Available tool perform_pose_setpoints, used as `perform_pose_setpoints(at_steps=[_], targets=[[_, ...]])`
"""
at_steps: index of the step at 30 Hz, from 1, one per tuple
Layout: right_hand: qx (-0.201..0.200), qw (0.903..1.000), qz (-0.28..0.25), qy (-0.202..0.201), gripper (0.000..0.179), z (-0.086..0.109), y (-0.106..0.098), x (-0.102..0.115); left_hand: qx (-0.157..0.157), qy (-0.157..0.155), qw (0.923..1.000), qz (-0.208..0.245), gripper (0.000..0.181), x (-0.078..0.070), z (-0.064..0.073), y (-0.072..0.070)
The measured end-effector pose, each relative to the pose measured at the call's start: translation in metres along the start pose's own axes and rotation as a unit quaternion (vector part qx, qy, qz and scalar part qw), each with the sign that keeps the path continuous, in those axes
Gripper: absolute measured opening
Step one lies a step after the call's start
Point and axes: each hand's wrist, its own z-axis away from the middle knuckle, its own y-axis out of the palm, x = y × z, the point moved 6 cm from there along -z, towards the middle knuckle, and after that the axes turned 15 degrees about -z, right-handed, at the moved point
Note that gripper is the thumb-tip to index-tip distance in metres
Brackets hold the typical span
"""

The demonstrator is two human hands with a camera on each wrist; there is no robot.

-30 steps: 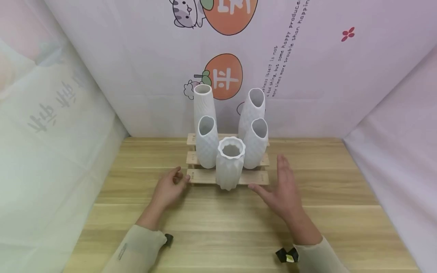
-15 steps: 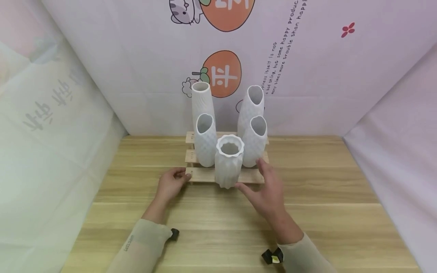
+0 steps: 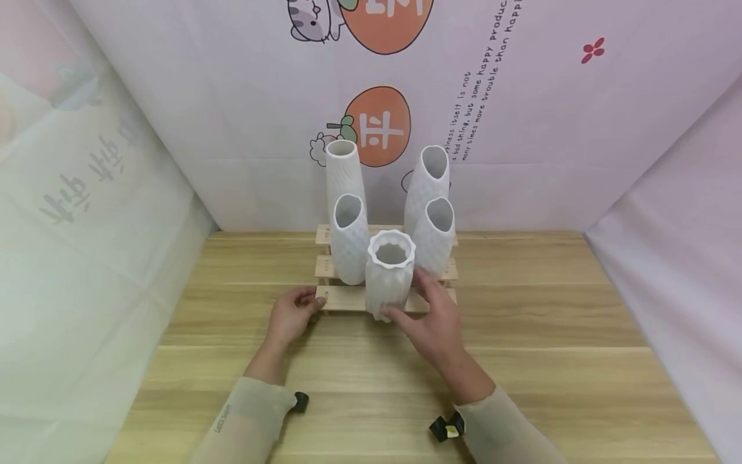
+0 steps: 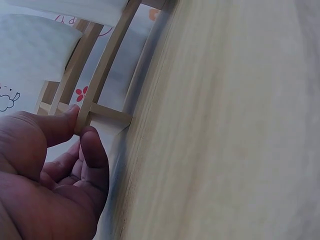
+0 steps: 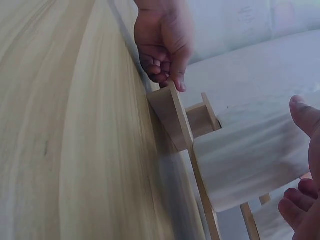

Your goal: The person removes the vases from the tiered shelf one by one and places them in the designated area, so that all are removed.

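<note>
Left hand (image 3: 290,316) pinches wooden rack (image 3: 348,298), right hand (image 3: 437,325) surrounds front vase (image 3: 390,283)

The feet of the rear left vase (image 3: 344,174) and rear right vase (image 3: 426,187) are hidden behind the middle left vase (image 3: 350,251) and middle right vase (image 3: 433,241). The right wrist view's edge cuts off most of the right hand, and the left wrist view crops the vases.

That makes five white vases: two at the rack's back, two on its middle level, one at the centre of its front slat. Three slats show on the rack, which stands on one table (image 3: 348,412) before a printed cloth (image 3: 522,193).

At the rack's front left corner, the left hand grips the front slat's end between thumb and index finger, its other fingers curled beneath. In front of the rack's right half, the right hand reaches in with its thumb across the front vase's lower face and its fingers bent along the vase's right side; whether it grasps firmly or only lies alongside, I cannot tell. The front vase stands upright on the rack.
</note>
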Motion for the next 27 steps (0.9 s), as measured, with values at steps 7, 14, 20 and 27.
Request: perform_pose_setpoints(at_steps=[7,14,20,27], targets=[[-0.005,0.9999,0.011,0.012,0.086,-0.004,0.007,0.004,0.001,-0.001,0.9992,0.039,0.041,0.0,0.002,0.003],[-0.018,0.9996,0.019,0.012,0.082,-0.005,0.012,0.007,-0.003,-0.004,0.9988,0.049,0.04,0.002,0.003,0.001],[-0.03,0.9995,0.012,0.004,0.078,-0.005,0.012,0.007,-0.005,-0.005,0.9989,0.047,0.04,0.002,0.004,0.001],[-0.036,0.9991,0.004,-0.023,0.077,-0.005,0.01,0.009,-0.008,0.0,0.9994,0.034,0.04,0.002,0.002,0.002]])
